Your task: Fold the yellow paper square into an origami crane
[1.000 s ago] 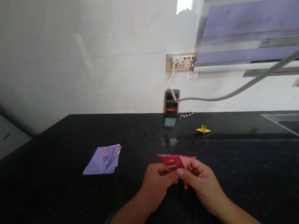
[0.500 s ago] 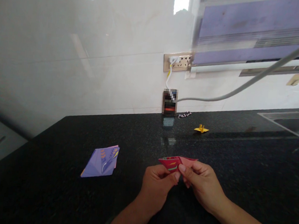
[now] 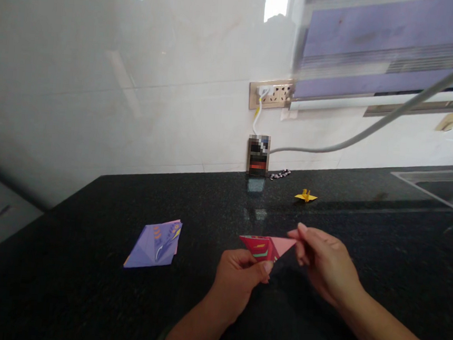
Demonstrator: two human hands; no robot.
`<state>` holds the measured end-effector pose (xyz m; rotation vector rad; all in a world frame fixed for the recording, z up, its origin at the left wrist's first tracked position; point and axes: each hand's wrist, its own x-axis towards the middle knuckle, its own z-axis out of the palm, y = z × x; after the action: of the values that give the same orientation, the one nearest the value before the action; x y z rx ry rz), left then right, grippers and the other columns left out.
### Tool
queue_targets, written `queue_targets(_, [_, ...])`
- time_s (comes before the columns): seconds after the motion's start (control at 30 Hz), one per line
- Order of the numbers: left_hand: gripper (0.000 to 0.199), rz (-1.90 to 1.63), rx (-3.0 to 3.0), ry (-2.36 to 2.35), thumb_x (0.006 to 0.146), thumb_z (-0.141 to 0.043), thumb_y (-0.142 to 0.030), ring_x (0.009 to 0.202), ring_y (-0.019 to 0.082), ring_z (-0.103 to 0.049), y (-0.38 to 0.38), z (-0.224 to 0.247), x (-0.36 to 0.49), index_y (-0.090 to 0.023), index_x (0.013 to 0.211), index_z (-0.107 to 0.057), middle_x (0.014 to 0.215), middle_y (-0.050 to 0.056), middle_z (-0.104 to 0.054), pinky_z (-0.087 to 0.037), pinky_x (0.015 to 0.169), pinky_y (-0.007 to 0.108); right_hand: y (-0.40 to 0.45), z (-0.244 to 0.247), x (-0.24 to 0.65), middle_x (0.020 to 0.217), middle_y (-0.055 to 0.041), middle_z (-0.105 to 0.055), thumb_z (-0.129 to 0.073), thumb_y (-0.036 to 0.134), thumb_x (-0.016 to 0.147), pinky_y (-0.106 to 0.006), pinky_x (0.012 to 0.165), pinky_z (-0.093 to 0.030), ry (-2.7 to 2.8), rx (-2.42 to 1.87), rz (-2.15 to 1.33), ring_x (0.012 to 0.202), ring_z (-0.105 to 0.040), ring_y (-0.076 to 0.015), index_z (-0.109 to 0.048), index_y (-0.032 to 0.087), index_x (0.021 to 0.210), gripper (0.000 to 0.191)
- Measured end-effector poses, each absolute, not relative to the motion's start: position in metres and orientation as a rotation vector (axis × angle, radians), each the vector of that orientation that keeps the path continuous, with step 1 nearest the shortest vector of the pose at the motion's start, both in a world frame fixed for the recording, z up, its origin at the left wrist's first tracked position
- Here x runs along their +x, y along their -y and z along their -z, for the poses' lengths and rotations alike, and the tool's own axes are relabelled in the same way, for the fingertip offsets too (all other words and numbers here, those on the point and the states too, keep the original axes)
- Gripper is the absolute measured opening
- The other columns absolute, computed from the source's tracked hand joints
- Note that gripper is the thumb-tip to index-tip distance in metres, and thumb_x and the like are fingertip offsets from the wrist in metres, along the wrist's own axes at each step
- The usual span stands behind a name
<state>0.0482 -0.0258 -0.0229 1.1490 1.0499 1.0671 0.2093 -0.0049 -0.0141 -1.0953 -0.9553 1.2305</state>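
A red and pink piece of folded origami paper (image 3: 259,246), triangular with its long edge on top, is held above the dark counter. My left hand (image 3: 238,279) pinches its lower point between thumb and fingers. At the paper's right corner is my right hand (image 3: 324,255), thumb and fingertips closed around the tip, which they partly hide. To the left lies purple patterned paper (image 3: 152,245), creased, with a pink edge showing beneath it. A small yellow paper crane (image 3: 305,196) rests on the counter beyond my right hand.
The black stone counter (image 3: 80,295) meets a pale tiled wall. Against the wall stands a small dark box (image 3: 258,157), blurred out, with a beaded strand (image 3: 280,174) beside it. A grey hose (image 3: 356,141) hangs at right, near a sink edge (image 3: 427,187).
My right hand has moved from the middle of the red paper out to its right corner, uncovering the pink right half. The left hand keeps its hold.
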Motion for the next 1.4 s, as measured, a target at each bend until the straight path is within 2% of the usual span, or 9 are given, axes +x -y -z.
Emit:
queue_targets(0.13, [0.023,-1.054,1.149,-1.07,0.065,-0.062,-0.028,0.05,0.01,-0.045,0.024,0.024,0.046,-0.012,0.048,-0.06,0.049,0.001,-0.055,-0.034,0.055,0.024,-0.003,0.015,0.223,0.054,0.0007,-0.048,-0.048,0.044,0.079,-0.021,0.04,-0.033,0.968,-1.068,-1.194,0.045,-0.041,-0.0096,-0.062,0.015,0.076,0.032])
queue_targets(0.27, [0.022,-0.93,1.22,-1.004,0.065,-0.062,-0.027,0.05,0.01,-0.043,0.023,0.023,0.045,-0.013,0.049,-0.058,0.05,0.0,-0.054,-0.032,0.053,0.023,0.004,0.017,0.217,0.066,-0.0019,-0.058,-0.059,0.041,0.072,-0.021,0.046,-0.038,1.348,-1.123,-1.266,0.054,-0.05,-0.0119,-0.063,0.017,0.088,0.029])
queue_targets(0.37, [0.026,-0.914,1.308,-1.026,0.07,-0.057,-0.032,0.05,0.01,-0.043,0.021,0.024,0.043,-0.013,0.052,-0.057,0.051,-0.001,-0.052,-0.032,0.052,0.022,0.012,0.015,0.206,0.06,-0.0008,-0.059,-0.061,0.037,0.071,-0.022,0.052,-0.04,1.486,-1.093,-1.343,0.055,-0.052,-0.0115,-0.063,0.015,0.067,0.021])
queue_targets(0.43, [0.027,-0.973,1.346,-1.073,0.075,-0.051,-0.035,0.053,0.011,-0.044,0.019,0.026,0.042,-0.014,0.059,-0.058,0.054,-0.001,-0.052,-0.033,0.053,0.022,0.015,0.014,0.202,0.057,0.0011,-0.057,-0.061,0.035,0.07,-0.021,0.05,-0.039,1.463,-1.091,-1.402,0.051,-0.05,-0.0095,-0.06,0.015,0.064,0.022])
queue_targets(0.53, [0.026,-1.037,1.406,-1.136,0.079,-0.045,-0.035,0.056,0.012,-0.045,0.018,0.027,0.042,-0.015,0.066,-0.057,0.057,-0.001,-0.051,-0.033,0.054,0.023,0.016,0.016,0.199,0.056,0.0031,-0.055,-0.063,0.032,0.07,-0.02,0.048,-0.037,1.431,-1.044,-1.502,0.048,-0.047,-0.0074,-0.057,0.014,0.067,0.019])
queue_targets(0.8, [0.028,-0.964,1.828,-1.208,0.08,-0.043,-0.028,0.056,0.012,-0.043,0.028,0.02,0.047,-0.016,0.055,-0.052,0.056,-0.001,-0.045,-0.03,0.054,0.024,0.019,0.022,0.196,0.058,0.0009,-0.059,-0.065,0.035,0.066,-0.024,0.054,-0.041,1.292,-1.083,-1.469,0.053,-0.053,-0.0116,-0.059,0.015,0.065,0.021])
queue_targets(0.97, [0.027,-0.943,1.759,-1.172,0.079,-0.044,-0.028,0.056,0.011,-0.041,0.027,0.018,0.044,-0.017,0.055,-0.051,0.056,-0.001,-0.045,-0.03,0.054,0.023,0.01,0.023,0.206,0.042,0.0017,-0.05,-0.051,0.044,0.077,-0.023,0.045,-0.034,1.195,-1.155,-1.351,0.041,-0.043,-0.0092,-0.054,0.015,0.046,0.042])
queue_targets(1.13, [0.032,-0.89,1.361,-1.114,0.079,-0.042,-0.039,0.048,0.01,-0.041,0.021,0.024,0.043,-0.016,0.058,-0.049,0.049,-0.002,-0.044,-0.031,0.05,0.023,0.0,0.018,0.219,0.054,0.0002,-0.054,-0.047,0.046,0.079,-0.021,0.041,-0.032,1.073,-1.131,-1.285,0.043,-0.043,-0.0084,-0.062,0.014,0.069,0.036])
queue_targets(1.4, [0.035,-0.856,0.927,-0.838,0.079,-0.04,-0.047,0.044,0.009,-0.045,0.02,0.031,0.046,-0.014,0.07,-0.049,0.053,-0.002,-0.046,-0.035,0.048,0.023,0.02,0.019,0.201,0.062,0.0012,-0.055,-0.056,0.039,0.075,-0.02,0.046,-0.035,1.398,-0.977,-1.584,0.048,-0.044,-0.0069,-0.059,0.015,0.081,0.026])
